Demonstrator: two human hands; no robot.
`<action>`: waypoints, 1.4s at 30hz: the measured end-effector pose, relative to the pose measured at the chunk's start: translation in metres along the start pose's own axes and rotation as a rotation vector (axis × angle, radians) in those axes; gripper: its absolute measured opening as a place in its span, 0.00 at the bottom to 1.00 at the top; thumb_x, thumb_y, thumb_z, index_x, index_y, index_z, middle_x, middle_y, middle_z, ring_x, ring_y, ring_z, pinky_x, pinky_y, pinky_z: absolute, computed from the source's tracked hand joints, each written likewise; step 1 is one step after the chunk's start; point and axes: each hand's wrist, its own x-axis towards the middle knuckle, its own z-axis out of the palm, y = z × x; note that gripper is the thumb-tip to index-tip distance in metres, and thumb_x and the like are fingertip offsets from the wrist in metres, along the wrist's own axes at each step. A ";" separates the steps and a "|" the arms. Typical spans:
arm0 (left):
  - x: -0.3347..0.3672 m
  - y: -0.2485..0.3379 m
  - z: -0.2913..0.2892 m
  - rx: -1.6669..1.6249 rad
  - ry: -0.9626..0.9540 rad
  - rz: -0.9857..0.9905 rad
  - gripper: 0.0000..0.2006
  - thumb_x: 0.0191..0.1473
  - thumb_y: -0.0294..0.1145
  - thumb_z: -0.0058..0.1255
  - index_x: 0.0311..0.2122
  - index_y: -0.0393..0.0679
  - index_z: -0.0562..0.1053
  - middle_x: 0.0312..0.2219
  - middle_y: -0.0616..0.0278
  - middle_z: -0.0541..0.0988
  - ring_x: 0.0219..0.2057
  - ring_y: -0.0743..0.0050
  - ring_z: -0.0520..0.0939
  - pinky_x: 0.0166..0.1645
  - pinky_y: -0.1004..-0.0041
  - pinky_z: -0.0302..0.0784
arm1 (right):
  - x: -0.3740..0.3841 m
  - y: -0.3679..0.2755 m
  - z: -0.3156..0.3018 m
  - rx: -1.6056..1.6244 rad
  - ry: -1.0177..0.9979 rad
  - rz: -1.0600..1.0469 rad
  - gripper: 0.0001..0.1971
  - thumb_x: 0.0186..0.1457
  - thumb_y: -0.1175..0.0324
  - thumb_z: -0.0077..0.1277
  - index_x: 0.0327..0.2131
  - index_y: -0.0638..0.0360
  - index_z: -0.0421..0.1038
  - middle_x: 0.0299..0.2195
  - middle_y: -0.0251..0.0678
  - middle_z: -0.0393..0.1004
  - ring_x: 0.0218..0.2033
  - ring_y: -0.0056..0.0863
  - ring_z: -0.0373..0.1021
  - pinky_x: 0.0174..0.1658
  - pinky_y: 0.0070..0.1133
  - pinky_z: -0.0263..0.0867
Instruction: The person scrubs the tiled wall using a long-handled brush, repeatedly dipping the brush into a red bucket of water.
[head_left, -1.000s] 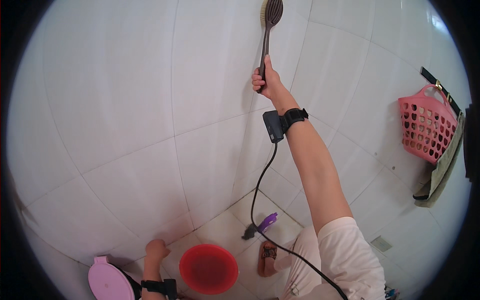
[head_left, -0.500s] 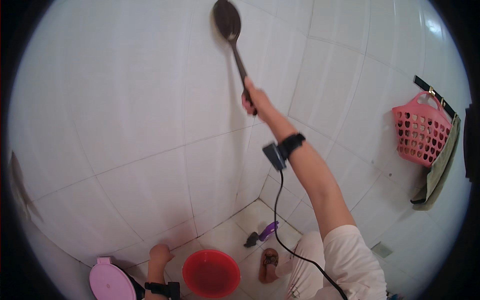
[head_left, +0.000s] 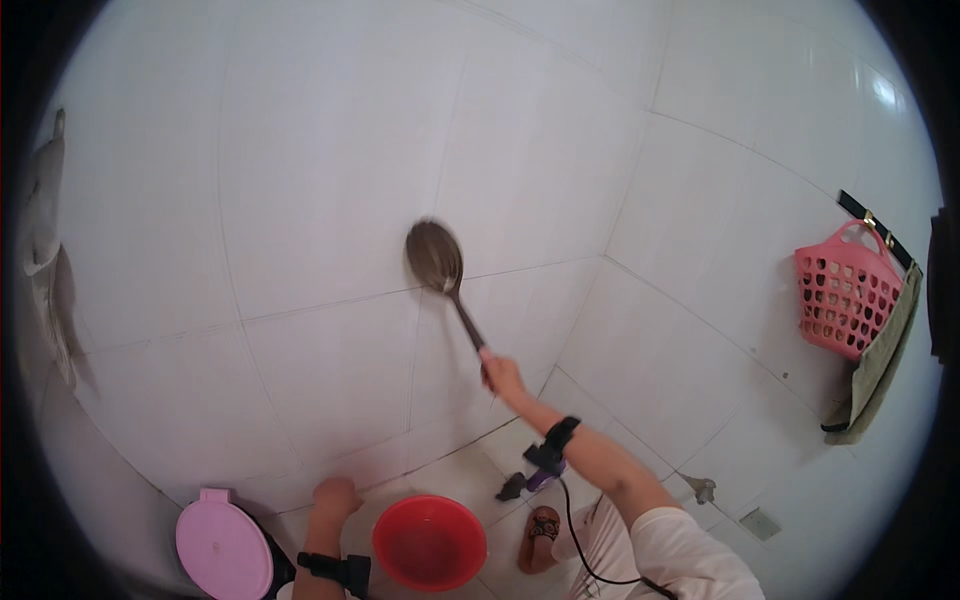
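Clasps long-handled brown brush (head_left: 447, 277) in right hand (head_left: 503, 376), having brought it well down along the white tiled wall (head_left: 310, 220) since the earlier frame, and keeps left hand (head_left: 338, 495) near red basin (head_left: 470, 535); cannot tell whether clenched.

Right hand (head_left: 503, 375) gripping brown brush (head_left: 436, 257), left hand (head_left: 338, 494) near red basin (head_left: 430, 508)

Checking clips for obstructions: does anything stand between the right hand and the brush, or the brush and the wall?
Nothing visible: the right hand grips the brown brush by its handle, and no object shows between brush and tiled wall. The red basin stands below, on the floor.
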 end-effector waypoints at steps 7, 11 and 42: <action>0.004 -0.010 0.012 -0.010 0.004 -0.049 0.15 0.35 0.39 0.51 0.31 0.42 0.73 0.33 0.54 0.74 0.37 0.56 0.74 0.39 0.64 0.70 | 0.107 -0.234 -0.060 0.040 0.021 -0.352 0.34 0.46 0.35 0.32 0.08 0.59 0.59 0.06 0.33 0.59 0.06 0.20 0.57 0.10 0.17 0.52; 0.008 -0.002 0.013 -0.016 0.127 0.076 0.15 0.35 0.38 0.51 0.31 0.42 0.73 0.33 0.54 0.74 0.37 0.56 0.74 0.39 0.64 0.70 | 0.107 -0.256 -0.063 0.151 -0.041 -0.293 0.34 0.45 0.35 0.32 0.10 0.59 0.59 0.07 0.33 0.60 0.06 0.21 0.56 0.10 0.17 0.52; 0.010 0.010 0.005 0.037 0.017 0.025 0.15 0.36 0.40 0.53 0.30 0.43 0.74 0.30 0.55 0.75 0.35 0.58 0.75 0.38 0.65 0.71 | -0.029 0.047 0.028 0.251 -0.201 0.166 0.30 0.49 0.42 0.34 0.09 0.58 0.62 0.06 0.32 0.60 0.06 0.20 0.56 0.10 0.18 0.51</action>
